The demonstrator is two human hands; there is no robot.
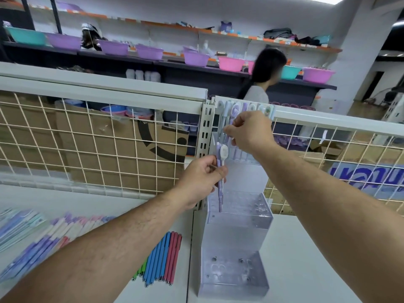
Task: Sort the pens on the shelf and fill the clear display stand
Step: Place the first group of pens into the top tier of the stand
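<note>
The left hand [202, 179] grips a few purple pens [220, 189]. The right hand [249, 130], just above it, pinches one pen [224, 121]. Slide it straight down into a hole in the clear stand [240, 218].

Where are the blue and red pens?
The blue and red pens lie lower centre in the head view, on the shelf just left of the clear stand.
</note>
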